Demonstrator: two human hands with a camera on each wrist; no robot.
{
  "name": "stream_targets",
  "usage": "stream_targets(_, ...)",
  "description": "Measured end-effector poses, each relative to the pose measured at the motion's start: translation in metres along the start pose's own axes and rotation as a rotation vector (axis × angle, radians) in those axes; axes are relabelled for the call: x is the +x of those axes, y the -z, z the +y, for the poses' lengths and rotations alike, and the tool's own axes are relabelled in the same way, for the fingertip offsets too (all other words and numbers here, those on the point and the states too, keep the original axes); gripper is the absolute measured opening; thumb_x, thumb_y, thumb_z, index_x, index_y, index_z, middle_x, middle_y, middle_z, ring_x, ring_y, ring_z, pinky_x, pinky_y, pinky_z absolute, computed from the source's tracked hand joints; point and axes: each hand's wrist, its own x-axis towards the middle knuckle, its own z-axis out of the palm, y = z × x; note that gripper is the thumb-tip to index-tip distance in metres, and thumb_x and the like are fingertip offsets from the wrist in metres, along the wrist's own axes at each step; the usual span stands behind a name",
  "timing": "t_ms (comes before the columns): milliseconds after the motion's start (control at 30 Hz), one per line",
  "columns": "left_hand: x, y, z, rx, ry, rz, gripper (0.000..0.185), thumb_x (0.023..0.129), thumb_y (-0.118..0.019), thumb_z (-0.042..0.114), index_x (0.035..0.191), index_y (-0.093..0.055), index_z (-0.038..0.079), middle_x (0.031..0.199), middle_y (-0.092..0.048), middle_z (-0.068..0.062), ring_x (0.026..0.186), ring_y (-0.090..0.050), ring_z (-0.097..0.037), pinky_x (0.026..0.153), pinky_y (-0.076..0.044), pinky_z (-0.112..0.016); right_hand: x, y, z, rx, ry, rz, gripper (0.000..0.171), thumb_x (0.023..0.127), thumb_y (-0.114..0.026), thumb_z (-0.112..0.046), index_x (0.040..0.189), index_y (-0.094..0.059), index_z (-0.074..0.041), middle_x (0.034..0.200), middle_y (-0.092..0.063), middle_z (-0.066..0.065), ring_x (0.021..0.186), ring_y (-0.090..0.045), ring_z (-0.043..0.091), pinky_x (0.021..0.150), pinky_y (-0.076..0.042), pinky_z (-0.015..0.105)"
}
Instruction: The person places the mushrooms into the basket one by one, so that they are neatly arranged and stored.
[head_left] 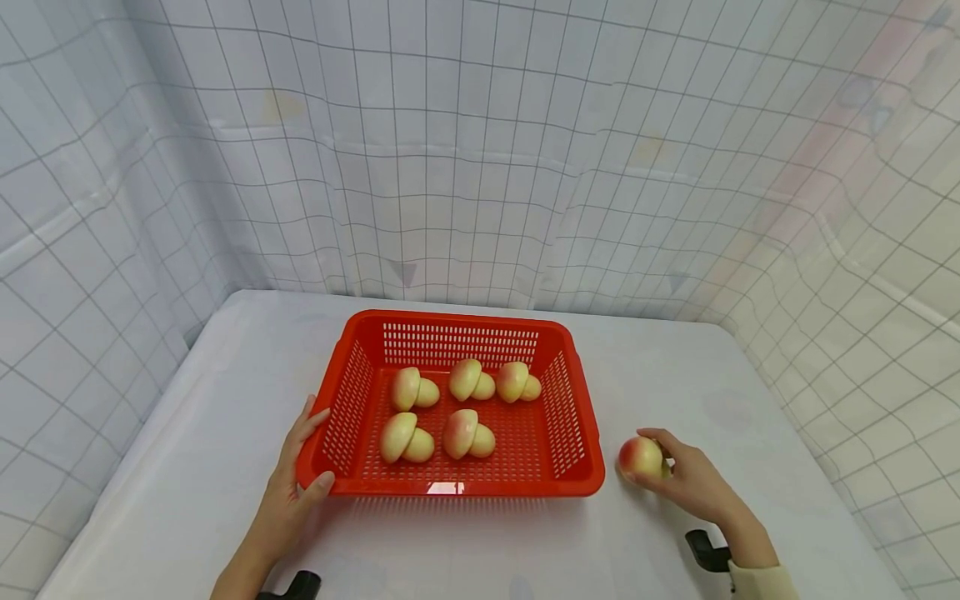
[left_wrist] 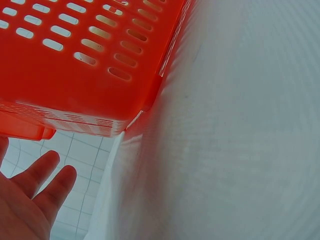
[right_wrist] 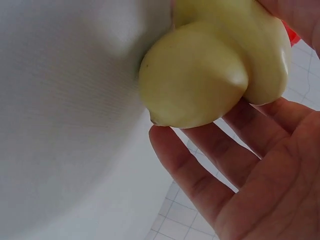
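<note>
A red plastic basket [head_left: 450, 487] with slotted walls holds several yellow, red-blushed mushroom-shaped pieces [head_left: 468, 434]. My left hand [head_left: 288, 487] holds the basket's front left corner, thumb and fingertips on the rim. In the left wrist view, two of its fingers [left_wrist: 55, 187] extend straight beside the slotted wall [left_wrist: 60, 75]. To the right of the basket, my right hand [head_left: 693, 483] grips another mushroom-shaped piece [head_left: 639, 457] at the table surface. Up close in the right wrist view, that piece [right_wrist: 192, 77] shows a rounded pale yellow stem, with fingers [right_wrist: 190, 170] against its underside.
A white cloth covers the table [head_left: 517, 542]. White grid-patterned curtains [head_left: 465, 167] hang behind it and along both sides. Black wrist-worn parts show by the left wrist [head_left: 300, 586] and the right wrist [head_left: 707, 552].
</note>
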Motion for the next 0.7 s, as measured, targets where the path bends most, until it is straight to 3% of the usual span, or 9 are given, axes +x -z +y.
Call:
stream_targets(367, -0.0002, -0.0010, 0.0031, -0.005, 0.015, 0.010, 0.070, 0.084, -0.056, 0.005, 0.148, -0.030, 0.015, 0.158, -0.009, -0.005, 0.136, -0.020, -0.006, 0.087, -0.039, -0.013, 0.0027, 0.0015, -0.0048, -0.025, -0.023, 0.083, 0.063, 0.076, -0.079, -0.039, 0.125, -0.055, -0.008, 0.099, -0.064, 0.004, 0.078, -0.053, 0.019, 0.061, -0.046, 0.030)
stream_targets(700, -0.0002, -0.0008, 0.0034, -0.003, 0.010, 0.006, 0.070, 0.084, -0.056, 0.005, 0.148, -0.030, 0.016, 0.158, -0.008, -0.003, 0.136, -0.020, -0.005, 0.088, -0.038, -0.014, 0.0068, 0.0091, -0.0100, -0.016, 0.053, 0.147, 0.061, 0.076, -0.079, -0.037, 0.126, -0.055, -0.010, 0.106, -0.064, 0.005, 0.082, -0.056, 0.018, 0.066, -0.049, 0.035)
